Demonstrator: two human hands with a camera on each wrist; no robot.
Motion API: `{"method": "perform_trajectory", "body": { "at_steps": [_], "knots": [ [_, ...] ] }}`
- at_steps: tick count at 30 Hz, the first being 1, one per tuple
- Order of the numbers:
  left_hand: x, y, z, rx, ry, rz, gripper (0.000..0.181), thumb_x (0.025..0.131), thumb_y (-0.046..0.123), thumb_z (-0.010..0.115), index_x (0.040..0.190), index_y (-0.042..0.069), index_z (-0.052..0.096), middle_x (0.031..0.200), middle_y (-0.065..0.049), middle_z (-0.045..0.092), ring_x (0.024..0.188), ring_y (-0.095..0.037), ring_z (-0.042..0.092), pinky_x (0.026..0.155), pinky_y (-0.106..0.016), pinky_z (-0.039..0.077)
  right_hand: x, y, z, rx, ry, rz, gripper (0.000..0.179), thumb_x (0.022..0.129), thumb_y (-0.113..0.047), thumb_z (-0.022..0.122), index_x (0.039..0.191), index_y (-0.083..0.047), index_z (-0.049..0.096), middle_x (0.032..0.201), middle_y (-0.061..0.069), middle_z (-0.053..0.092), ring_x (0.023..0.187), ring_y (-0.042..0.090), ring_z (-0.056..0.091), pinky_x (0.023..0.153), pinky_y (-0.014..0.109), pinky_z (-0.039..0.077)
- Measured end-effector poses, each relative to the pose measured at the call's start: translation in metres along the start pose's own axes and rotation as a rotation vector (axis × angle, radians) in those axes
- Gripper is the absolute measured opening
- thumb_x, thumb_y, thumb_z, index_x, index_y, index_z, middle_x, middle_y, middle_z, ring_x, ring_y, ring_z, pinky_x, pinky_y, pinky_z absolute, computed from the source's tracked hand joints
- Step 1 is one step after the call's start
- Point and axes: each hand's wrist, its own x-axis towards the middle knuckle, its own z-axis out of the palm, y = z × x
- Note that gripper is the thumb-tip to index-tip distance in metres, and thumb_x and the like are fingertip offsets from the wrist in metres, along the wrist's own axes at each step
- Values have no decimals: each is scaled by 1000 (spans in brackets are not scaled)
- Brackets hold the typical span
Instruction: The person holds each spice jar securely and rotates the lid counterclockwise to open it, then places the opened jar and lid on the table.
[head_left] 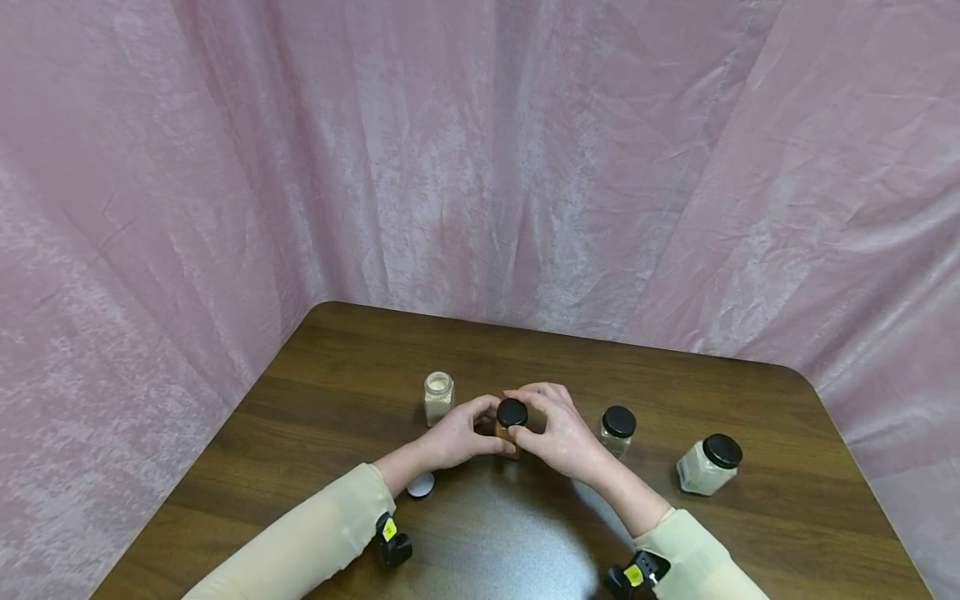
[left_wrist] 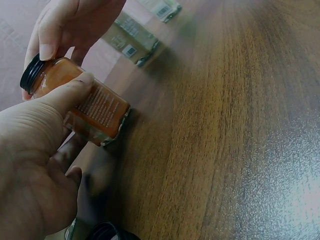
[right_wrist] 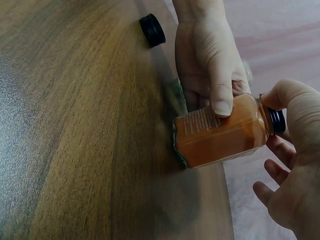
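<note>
1. Orange-filled jar [right_wrist: 225, 132], upright near the middle of the desk [head_left: 360, 358], held between both hands; whether its base touches the wood I cannot tell.
2. Farthest left, a loose lid [head_left: 421, 485] lies with its pale inside up, just beside the left wrist.
3. Behind that, an uncapped glass jar [head_left: 438, 407] stands with pale contents.
4. Next, the left hand [head_left: 457, 437] is clamped on the orange-filled jar's body, thumb across the printed side.
5. On that jar sits a black cap [head_left: 512, 412], pinched between thumb and finger of the right hand [head_left: 558, 433].
6. Right of this hand, near it, is a black-lidded jar [head_left: 617, 443], partly hidden.
7. Farthest right, well apart from the hands, another black-lidded jar with whitish contents [head_left: 699, 472] rests on the desk.
</note>
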Motion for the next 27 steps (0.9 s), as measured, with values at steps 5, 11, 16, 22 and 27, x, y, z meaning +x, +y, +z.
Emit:
{"method": "perform_trajectory", "body": {
  "at_steps": [5,11,16,22,27],
  "knots": [
    [0,0,0,0,-2,0,42,84,26,88,119,21,64,112,8,69,112,-13,63,99,-43,48,0,-1,0,-1,0,-7,49,88,-18,77,135,-23,66,131,-6,57,133,22,40,103,54,38],
    [-1,1,0,-3,-4,-8,41,84,26,88,117,21,64,111,8,70,112,-13,64,98,-43,49,1,1,0,-3,-5,-21,51,87,-17,76,137,-21,65,131,-5,57,132,22,40,104,53,37],
    [0,1,1,-11,5,-7,41,84,23,88,118,20,64,112,8,70,113,-15,64,98,-45,49,0,2,0,-6,-11,-22,54,88,-17,76,140,-23,63,132,-5,57,133,22,40,105,54,37],
    [-1,4,2,-30,10,-2,42,84,13,87,119,16,64,114,3,70,116,-24,63,101,-53,46,-1,2,1,-5,-13,-24,64,87,-18,75,148,-23,55,138,-4,55,136,23,38,107,55,35],
    [-8,26,-2,-41,-3,6,39,84,9,85,117,13,64,113,1,70,116,-26,64,101,-55,46,-1,2,1,2,1,-18,70,88,-23,77,152,-22,49,141,-4,54,138,22,37,109,55,34]
  ]
}}
